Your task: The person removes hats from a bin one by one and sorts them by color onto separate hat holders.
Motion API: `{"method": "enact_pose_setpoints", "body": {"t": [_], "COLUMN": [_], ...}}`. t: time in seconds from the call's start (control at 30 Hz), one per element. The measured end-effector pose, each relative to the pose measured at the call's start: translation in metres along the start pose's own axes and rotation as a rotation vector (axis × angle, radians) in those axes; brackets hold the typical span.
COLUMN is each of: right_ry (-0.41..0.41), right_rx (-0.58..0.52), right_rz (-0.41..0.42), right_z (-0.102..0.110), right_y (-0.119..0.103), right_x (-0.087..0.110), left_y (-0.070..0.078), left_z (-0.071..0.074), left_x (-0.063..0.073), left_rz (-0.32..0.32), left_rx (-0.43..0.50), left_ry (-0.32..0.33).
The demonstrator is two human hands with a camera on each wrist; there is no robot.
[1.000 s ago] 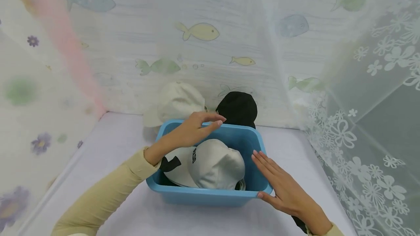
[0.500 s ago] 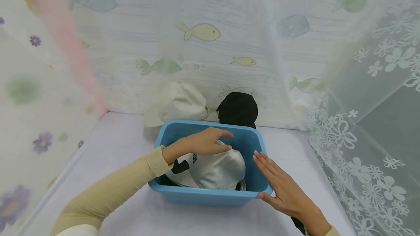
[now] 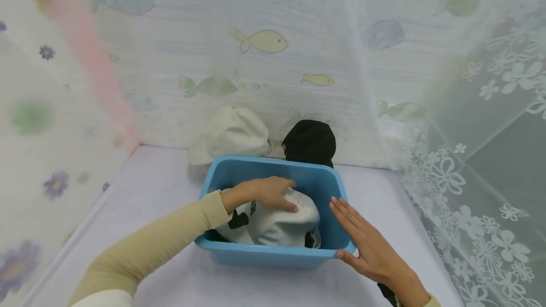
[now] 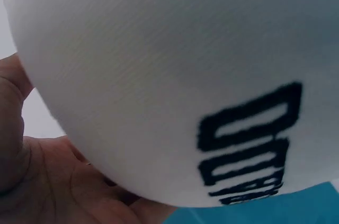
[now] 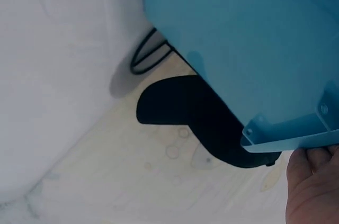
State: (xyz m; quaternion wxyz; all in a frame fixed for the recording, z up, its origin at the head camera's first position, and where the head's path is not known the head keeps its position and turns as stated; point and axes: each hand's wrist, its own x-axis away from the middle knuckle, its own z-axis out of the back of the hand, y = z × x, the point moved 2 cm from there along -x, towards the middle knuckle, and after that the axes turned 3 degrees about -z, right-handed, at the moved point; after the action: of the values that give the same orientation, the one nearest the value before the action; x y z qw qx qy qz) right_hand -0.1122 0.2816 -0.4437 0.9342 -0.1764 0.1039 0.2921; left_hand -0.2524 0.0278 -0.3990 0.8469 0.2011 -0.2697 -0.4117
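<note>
In the head view a white baseball cap [image 3: 277, 229] with dark lettering lies in a blue plastic bin [image 3: 275, 250]. My left hand [image 3: 270, 192] grips the top of its crown, thumb and fingers on either side; the fabric is dented there. Close up in the left wrist view, the cap's crown [image 4: 127, 97] fills most of the picture, and some fingers go out of sight behind it. With straight fingers, my right hand [image 3: 367, 240] rests against the bin's right rim. A dark strip [image 3: 238, 220] shows by the cap's brim below my left wrist.
Behind the bin stand a cream cap [image 3: 236, 134] and a black cap [image 3: 310, 142], against a fish-print curtain [image 3: 264, 4]. A white cloth [image 3: 166, 259] covers the surface. In the right wrist view a thin dark wire-like frame [image 5: 145, 57] shows beside the bin.
My left hand has come down from above the bin's back rim onto the white cap's crown and taken hold of it. The right hand has stayed on the rim.
</note>
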Motion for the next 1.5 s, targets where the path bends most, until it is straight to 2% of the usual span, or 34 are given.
{"method": "enact_pose_setpoints", "body": {"t": [0.1,0.27,0.37,0.5,0.6,0.73,0.9,1.13,1.5], "right_ry": [-0.001,-0.002,-0.004,-0.008,0.001,0.011,0.020,0.043,0.070], "right_rx": [-0.002,-0.007,-0.009,-0.003,-0.002,-0.007,0.007,-0.010,-0.026], "right_rz": [-0.004,-0.019,-0.028,-0.036,-0.037,-0.041,-0.046,-0.016,0.012], "right_z": [-0.001,-0.001,-0.001,0.000,0.001,0.000,-0.002,-0.004,-0.008], "right_y": [0.000,0.001,0.001,0.000,0.000,0.001,0.000,0.000,0.003], "right_x": [-0.001,0.000,0.000,0.000,0.000,-0.001,0.000,0.000,0.000], "left_y": [0.000,0.000,0.000,0.001,0.003,0.005,0.005,0.005,0.003], "left_z": [-0.003,-0.008,-0.012,-0.015,-0.015,-0.012,-0.011,-0.008,0.002], "left_x": [0.000,-0.004,-0.006,-0.008,-0.006,-0.003,-0.001,0.000,0.005], "left_rz": [-0.007,-0.065,-0.084,-0.071,-0.061,-0.080,-0.113,-0.177,-0.257], "left_rx": [-0.026,-0.120,-0.145,-0.117,-0.108,-0.080,-0.016,0.002,0.044], "left_ry": [-0.024,-0.082,-0.069,-0.041,-0.048,-0.043,0.027,0.141,0.199]}}
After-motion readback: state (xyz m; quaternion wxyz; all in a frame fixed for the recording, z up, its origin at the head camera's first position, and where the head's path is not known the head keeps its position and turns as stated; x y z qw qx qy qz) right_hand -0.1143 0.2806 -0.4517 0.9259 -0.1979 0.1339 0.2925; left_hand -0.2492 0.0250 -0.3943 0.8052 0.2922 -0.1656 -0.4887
